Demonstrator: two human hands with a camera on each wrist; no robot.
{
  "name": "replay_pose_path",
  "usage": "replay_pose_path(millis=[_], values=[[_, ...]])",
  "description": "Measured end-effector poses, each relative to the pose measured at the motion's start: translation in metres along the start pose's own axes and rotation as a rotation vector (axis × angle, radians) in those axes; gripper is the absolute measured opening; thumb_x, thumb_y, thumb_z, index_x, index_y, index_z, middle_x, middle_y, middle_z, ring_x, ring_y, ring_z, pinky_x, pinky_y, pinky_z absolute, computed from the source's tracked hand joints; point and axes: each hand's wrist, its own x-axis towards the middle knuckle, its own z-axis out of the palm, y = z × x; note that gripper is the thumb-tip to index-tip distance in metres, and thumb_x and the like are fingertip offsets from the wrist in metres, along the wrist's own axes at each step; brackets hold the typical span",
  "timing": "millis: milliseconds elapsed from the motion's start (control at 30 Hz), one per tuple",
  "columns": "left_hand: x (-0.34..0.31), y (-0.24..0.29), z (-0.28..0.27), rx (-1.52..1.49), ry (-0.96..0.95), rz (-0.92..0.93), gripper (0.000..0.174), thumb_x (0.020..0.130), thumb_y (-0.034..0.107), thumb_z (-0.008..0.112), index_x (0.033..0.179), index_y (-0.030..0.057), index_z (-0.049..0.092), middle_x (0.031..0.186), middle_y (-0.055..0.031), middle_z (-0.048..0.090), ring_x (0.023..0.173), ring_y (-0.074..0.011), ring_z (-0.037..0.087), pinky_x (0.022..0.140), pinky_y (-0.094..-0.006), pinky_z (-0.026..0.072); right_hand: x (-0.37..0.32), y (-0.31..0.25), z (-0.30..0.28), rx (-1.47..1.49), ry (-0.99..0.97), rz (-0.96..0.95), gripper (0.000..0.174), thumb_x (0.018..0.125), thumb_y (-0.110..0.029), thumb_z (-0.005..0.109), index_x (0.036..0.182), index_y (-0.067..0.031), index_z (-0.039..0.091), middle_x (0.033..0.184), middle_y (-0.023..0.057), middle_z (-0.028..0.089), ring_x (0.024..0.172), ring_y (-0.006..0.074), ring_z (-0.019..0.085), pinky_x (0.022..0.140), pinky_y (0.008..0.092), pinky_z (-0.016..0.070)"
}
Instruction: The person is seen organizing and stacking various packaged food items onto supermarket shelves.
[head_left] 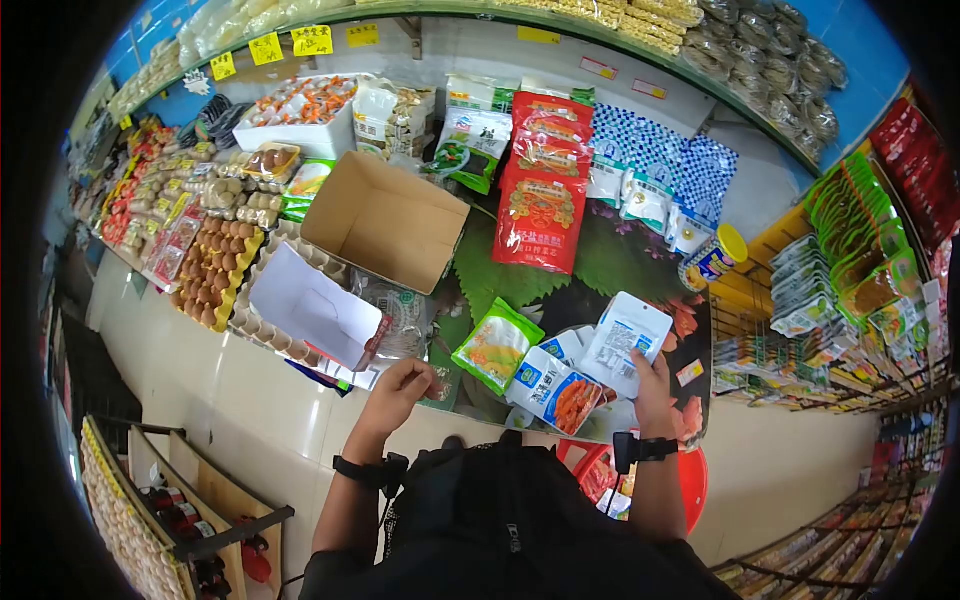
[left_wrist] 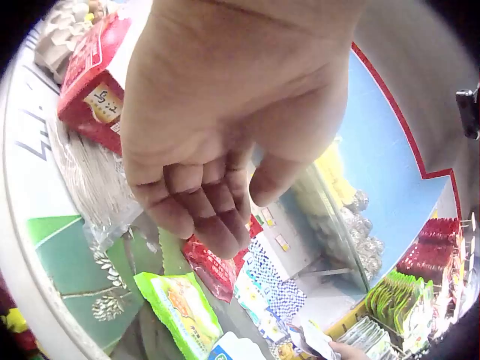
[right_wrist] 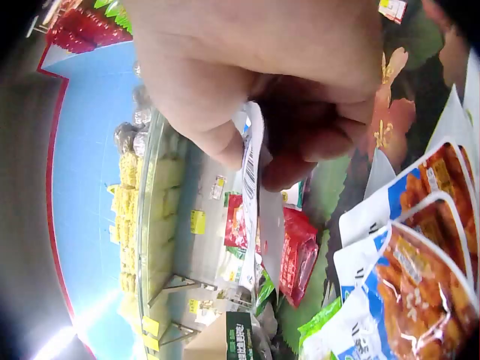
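My right hand [head_left: 652, 392] pinches the edge of a white food packet [head_left: 626, 345], its printed back facing up in the head view. In the right wrist view that packet [right_wrist: 253, 202] shows edge-on between thumb and fingers. Beside it lie several blue-and-white packets [head_left: 560, 390] with pictures of reddish-brown food. A green-and-yellow packet [head_left: 497, 345] rests to their left. My left hand [head_left: 400, 392] hovers near the table's front edge, fingers loosely curled around nothing; the left wrist view shows its palm side [left_wrist: 225, 142].
An open cardboard box [head_left: 385, 220] stands left of centre, with a white-topped box [head_left: 315, 300] on egg trays before it. Red packets [head_left: 542, 210] line the back. A jar with a yellow lid [head_left: 715, 258] stands at the right edge, and a red tub [head_left: 692, 490] sits below the table.
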Motion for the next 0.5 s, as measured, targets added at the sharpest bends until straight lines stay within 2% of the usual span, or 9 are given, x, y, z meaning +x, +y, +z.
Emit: replay_pose_path(millis=[100, 133, 167, 233, 300, 333, 367, 433, 500], values=[[-0.01, 0.007, 0.007, 0.029, 0.083, -0.02, 0.016, 0.102, 0.013, 0.056, 0.106, -0.0011, 0.061, 0.092, -0.0068, 0.069, 0.085, -0.0147, 0.065, 0.077, -0.0293, 0.053, 0.037, 0.022, -0.03, 0.007, -0.042, 0.041, 0.029, 0.096, -0.018, 0.067, 0.118, 0.0015, 0.066, 0.108, 0.0052, 0.07, 0.093, 0.0135, 0.066, 0.084, 0.0296, 0.0518], [-0.015, 0.011, 0.01, 0.026, 0.12, -0.04, 0.016, 0.102, 0.013, 0.056, 0.106, -0.0007, 0.062, 0.092, -0.0066, 0.069, 0.085, -0.0145, 0.065, 0.077, -0.0291, 0.0526, 0.035, 0.01, -0.023, 0.103, -0.017, 0.1, 0.027, 0.096, -0.018, 0.068, 0.115, 0.0013, 0.066, 0.105, 0.0047, 0.07, 0.091, 0.0139, 0.066, 0.081, 0.0305, 0.0523], [-0.019, 0.011, 0.011, 0.047, 0.132, -0.033, 0.016, 0.101, 0.014, 0.057, 0.106, -0.0002, 0.062, 0.092, -0.0065, 0.069, 0.085, -0.0145, 0.065, 0.077, -0.029, 0.0523, 0.038, 0.005, -0.023, 0.068, 0.007, 0.107, 0.025, 0.096, -0.018, 0.068, 0.113, -0.0001, 0.067, 0.104, 0.0044, 0.07, 0.091, 0.0137, 0.065, 0.082, 0.0308, 0.0522], [-0.026, 0.008, 0.011, 0.091, 0.157, -0.013, 0.016, 0.101, 0.015, 0.057, 0.106, 0.0009, 0.062, 0.093, -0.0062, 0.069, 0.085, -0.0144, 0.066, 0.077, -0.0288, 0.0518, 0.038, -0.016, -0.017, 0.099, 0.021, 0.082, 0.027, 0.096, -0.016, 0.067, 0.119, -0.0034, 0.062, 0.112, 0.0067, 0.068, 0.095, 0.018, 0.067, 0.086, 0.0331, 0.0528], [-0.037, 0.019, 0.015, 0.169, 0.194, -0.02, 0.016, 0.101, 0.016, 0.057, 0.107, 0.0013, 0.062, 0.095, -0.0068, 0.069, 0.087, -0.015, 0.066, 0.078, -0.0293, 0.0518, 0.078, 0.025, -0.049, -0.102, 0.098, -0.111, 0.024, 0.096, -0.017, 0.066, 0.113, 0.0007, 0.066, 0.1, 0.0046, 0.069, 0.089, 0.0136, 0.065, 0.081, 0.031, 0.0517], [-0.043, 0.023, 0.018, 0.156, 0.22, -0.031, 0.017, 0.101, 0.016, 0.057, 0.107, 0.0006, 0.062, 0.095, -0.0071, 0.068, 0.087, -0.0153, 0.066, 0.079, -0.0299, 0.0521, 0.093, 0.025, -0.061, -0.17, -0.023, -0.068, 0.026, 0.096, -0.013, 0.065, 0.118, 0.0011, 0.065, 0.106, 0.0068, 0.066, 0.096, 0.0136, 0.062, 0.082, 0.0318, 0.0511], [-0.048, 0.026, 0.02, 0.141, 0.243, -0.043, 0.017, 0.102, 0.016, 0.056, 0.107, 0.0, 0.062, 0.095, -0.0074, 0.068, 0.087, -0.0155, 0.066, 0.079, -0.0305, 0.0524, 0.109, 0.035, -0.069, -0.158, -0.028, -0.121, 0.03, 0.097, -0.011, 0.063, 0.124, 0.0011, 0.063, 0.112, 0.0103, 0.062, 0.103, 0.0153, 0.06, 0.085, 0.033, 0.0501], [-0.058, 0.028, 0.021, 0.174, 0.282, -0.044, 0.017, 0.102, 0.015, 0.055, 0.106, -0.0001, 0.062, 0.095, -0.0074, 0.068, 0.088, -0.0157, 0.067, 0.08, -0.0306, 0.0526, 0.119, 0.029, -0.068, -0.517, 0.015, -0.476, 0.03, 0.098, -0.012, 0.062, 0.125, 0.0011, 0.062, 0.107, 0.0082, 0.065, 0.097, 0.019, 0.063, 0.085, 0.0331, 0.05], [-0.065, 0.028, 0.021, 0.2, 0.305, -0.045, 0.017, 0.102, 0.016, 0.055, 0.107, 0.0018, 0.062, 0.097, -0.0065, 0.069, 0.089, -0.015, 0.067, 0.078, -0.0296, 0.0521, 0.12, 0.016, -0.062, -0.809, 0.084, -0.505, 0.038, 0.092, -0.01, 0.064, 0.13, -0.0061, 0.062, 0.112, 0.0143, 0.057, 0.104, 0.0288, 0.059, 0.089, 0.0387, 0.0489]])
